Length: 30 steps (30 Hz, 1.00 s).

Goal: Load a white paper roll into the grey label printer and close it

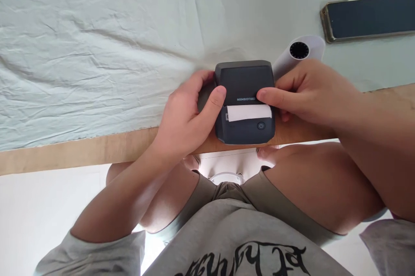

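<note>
A dark label printer [246, 81] with NIIMBOT lettering is held between my two hands at the table's front edge. White label paper [249, 113] sticks out of the slot across its top, above a round power button. My left hand [191, 112] grips the printer's left side, thumb on the top edge and fingers round the far side. On the right side, my right hand [301, 90] presses its thumb on the lid near the lettering, with the other fingers curled against the side. The printer's underside is hidden.
Behind my right hand lies a white cylinder-like object [311, 45] with a dark round end. A phone [372, 17] rests at the far right. Wrinkled pale green cloth [97, 51] covers the table, leaving a wooden front edge [129, 142]. My legs are below it.
</note>
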### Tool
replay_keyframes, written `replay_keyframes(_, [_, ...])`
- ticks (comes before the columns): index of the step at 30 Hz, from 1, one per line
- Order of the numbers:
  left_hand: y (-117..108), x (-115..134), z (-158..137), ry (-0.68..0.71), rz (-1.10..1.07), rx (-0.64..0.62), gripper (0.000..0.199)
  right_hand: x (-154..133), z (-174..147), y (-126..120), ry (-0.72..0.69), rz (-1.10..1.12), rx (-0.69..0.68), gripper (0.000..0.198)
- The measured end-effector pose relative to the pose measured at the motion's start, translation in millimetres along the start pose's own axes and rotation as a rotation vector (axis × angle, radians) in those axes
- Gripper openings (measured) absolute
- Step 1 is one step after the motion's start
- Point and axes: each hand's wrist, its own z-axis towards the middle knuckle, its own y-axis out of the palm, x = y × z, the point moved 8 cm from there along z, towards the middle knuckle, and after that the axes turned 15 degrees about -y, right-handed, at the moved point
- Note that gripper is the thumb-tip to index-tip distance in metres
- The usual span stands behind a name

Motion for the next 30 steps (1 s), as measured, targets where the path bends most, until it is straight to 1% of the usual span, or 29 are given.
replay_keyframes(2, [-1, 0, -5, 0.013, 0.033, 0.009, 0.038, 0, -2, 0, -0.021, -0.004, 0.025, 0.076])
replay_keyframes(5, [-5, 0, -17, 0.059, 0.092, 0.011, 0.039, 6, -7, 1, 0.03, -0.01, 0.055, 0.074])
replay_keyframes(8, [-5, 2, -34, 0.184, 0.154, -0.019, 0.043, 10, -11, 4, 0.059, -0.005, 0.041, 0.075])
replay_keyframes(9, [-4, 3, -41, 0.234, 0.176, -0.026, 0.049, 11, -11, 4, 0.044, -0.005, 0.039, 0.078])
replay_keyframes(11, [0, -2, -50, 0.252, 0.243, -0.019, 0.061, 11, -11, 3, -0.024, 0.0, 0.042, 0.093])
replay_keyframes(13, [6, -6, -58, 0.297, 0.288, 0.003, 0.079, 10, -10, 1, -0.106, 0.008, 0.068, 0.109])
replay_keyframes(14, [10, -7, -61, 0.333, 0.313, 0.017, 0.086, 10, -10, -1, -0.142, 0.013, 0.081, 0.113])
replay_keyframes(16, [17, -8, -66, 0.395, 0.357, 0.05, 0.092, 9, -11, -3, -0.203, 0.015, 0.109, 0.114])
replay_keyframes(18, [21, -8, -67, 0.428, 0.363, 0.085, 0.091, 7, -11, -3, -0.24, 0.011, 0.125, 0.112])
replay_keyframes(21, [24, -3, -67, 0.437, 0.338, 0.135, 0.087, 6, -11, -1, -0.254, 0.021, 0.166, 0.112])
replay_keyframes(25, [22, 3, -66, 0.388, 0.334, 0.185, 0.088, 5, -10, 0, -0.258, 0.08, 0.242, 0.11])
replay_keyframes(28, [20, 1, -63, 0.321, 0.308, 0.141, 0.091, 5, -10, 1, -0.261, 0.107, 0.268, 0.11])
replay_keyframes(30, [18, -4, -61, 0.259, 0.29, 0.109, 0.088, 5, -10, 2, -0.278, 0.128, 0.269, 0.111])
